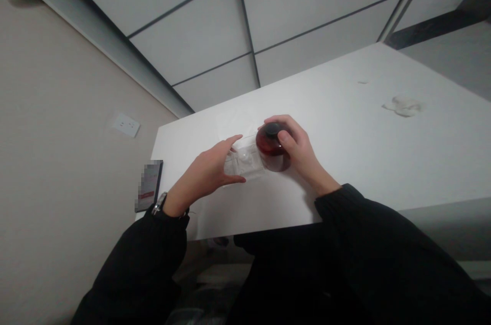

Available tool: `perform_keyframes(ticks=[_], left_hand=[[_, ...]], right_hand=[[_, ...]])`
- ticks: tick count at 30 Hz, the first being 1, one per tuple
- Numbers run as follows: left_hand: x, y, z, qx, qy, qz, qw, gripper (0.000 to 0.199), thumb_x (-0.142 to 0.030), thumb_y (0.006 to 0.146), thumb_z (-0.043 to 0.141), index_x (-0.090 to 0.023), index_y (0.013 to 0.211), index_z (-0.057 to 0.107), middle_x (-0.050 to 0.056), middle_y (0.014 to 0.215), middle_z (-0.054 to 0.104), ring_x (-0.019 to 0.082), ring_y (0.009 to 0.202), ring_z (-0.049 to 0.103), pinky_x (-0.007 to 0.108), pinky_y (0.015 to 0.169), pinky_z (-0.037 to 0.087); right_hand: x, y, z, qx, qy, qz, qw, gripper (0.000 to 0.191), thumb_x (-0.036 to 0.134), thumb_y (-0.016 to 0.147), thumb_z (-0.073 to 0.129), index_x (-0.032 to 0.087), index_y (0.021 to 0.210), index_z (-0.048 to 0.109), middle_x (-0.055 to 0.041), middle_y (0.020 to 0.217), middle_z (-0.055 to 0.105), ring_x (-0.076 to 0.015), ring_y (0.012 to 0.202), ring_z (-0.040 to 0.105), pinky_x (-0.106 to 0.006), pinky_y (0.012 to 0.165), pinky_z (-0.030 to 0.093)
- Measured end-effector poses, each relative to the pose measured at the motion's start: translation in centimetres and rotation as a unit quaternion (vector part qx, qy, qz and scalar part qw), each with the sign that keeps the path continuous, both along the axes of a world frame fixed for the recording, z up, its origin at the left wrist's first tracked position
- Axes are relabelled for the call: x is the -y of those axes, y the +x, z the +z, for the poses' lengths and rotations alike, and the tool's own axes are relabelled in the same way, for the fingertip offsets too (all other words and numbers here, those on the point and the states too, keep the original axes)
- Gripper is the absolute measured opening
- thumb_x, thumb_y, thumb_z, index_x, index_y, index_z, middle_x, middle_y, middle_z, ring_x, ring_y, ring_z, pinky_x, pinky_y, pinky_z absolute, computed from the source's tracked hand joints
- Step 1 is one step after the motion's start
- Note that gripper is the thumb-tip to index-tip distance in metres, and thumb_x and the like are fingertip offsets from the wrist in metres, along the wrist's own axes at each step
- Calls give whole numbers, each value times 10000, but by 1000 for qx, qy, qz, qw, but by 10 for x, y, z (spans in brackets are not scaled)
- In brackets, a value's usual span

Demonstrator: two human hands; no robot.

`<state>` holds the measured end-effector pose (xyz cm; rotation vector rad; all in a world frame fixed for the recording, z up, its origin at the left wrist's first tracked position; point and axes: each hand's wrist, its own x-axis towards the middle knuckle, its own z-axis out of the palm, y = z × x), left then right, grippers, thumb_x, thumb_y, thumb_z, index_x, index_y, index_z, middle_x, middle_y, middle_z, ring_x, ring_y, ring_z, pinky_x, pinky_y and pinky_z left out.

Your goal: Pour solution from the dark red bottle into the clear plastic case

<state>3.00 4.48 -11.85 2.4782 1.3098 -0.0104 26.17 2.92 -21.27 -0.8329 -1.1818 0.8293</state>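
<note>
My right hand (295, 141) is wrapped round a dark red-brown bottle (270, 146) with a black cap. The bottle stands upright over the white tabletop, at the right end of a clear plastic tray (249, 160). My left hand (213, 166) spans the tray's left part, fingers along its far side and thumb along its near side. The tray is see-through, with a small rounded bump in its middle, so its exact outline is hard to make out. Whether the bottle rests on the tray or just beside it I cannot tell.
A phone (149, 185) lies at the left edge of the white table (356, 151). Crumpled, thin whitish material (404, 105) lies at the right. A wall with a socket (127, 124) borders the left, and panelled doors (207, 28) stand behind.
</note>
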Motion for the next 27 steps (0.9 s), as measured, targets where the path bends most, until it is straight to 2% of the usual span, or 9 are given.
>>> perform_keyframes(ticks=[6,10,13,20,24,27], left_hand=[[2,5,4,8,21,-4,1000,978,-402,760,983,-219,1578,480,151,1575,633,342,1392,658,481,1174,531],[2,16,5,55,57,8,997,502,-470,867,886,-224,1248,669,84,1295,765,298,1187,729,446,1020,575],[-1,20,2,92,59,10,994,273,-407,916,839,-223,1051,691,42,1120,795,254,1066,739,419,977,565],[-6,17,-2,144,7,25,989,232,-367,889,864,-214,1004,731,51,1134,801,235,1036,731,396,930,599],[-7,18,-3,141,11,35,989,228,-392,896,859,-211,961,736,42,1038,794,219,951,720,389,902,599],[-8,19,-1,125,21,16,992,235,-402,903,855,-216,970,727,42,1057,788,235,999,725,417,958,584]], right_hand=[[0,0,1,4,-3,-2,1000,557,785,935,637,271,1134,716,-59,1147,765,-261,1092,708,-480,1019,539],[2,0,1,0,-7,6,1000,537,766,947,640,273,1147,714,-55,1153,762,-254,1089,706,-473,1025,534],[2,0,2,-4,-6,10,1000,549,771,940,647,268,1151,712,-57,1158,763,-255,1097,705,-472,1030,531],[0,-1,1,0,1,0,1000,553,779,936,648,266,1131,720,-56,1145,764,-251,1084,703,-465,1016,540],[0,-1,1,2,2,1,1000,552,778,939,643,265,1132,719,-55,1140,763,-250,1077,702,-468,1011,544],[1,-1,1,4,-6,1,1000,562,789,934,638,269,1131,715,-56,1147,762,-255,1091,700,-478,1025,542]])
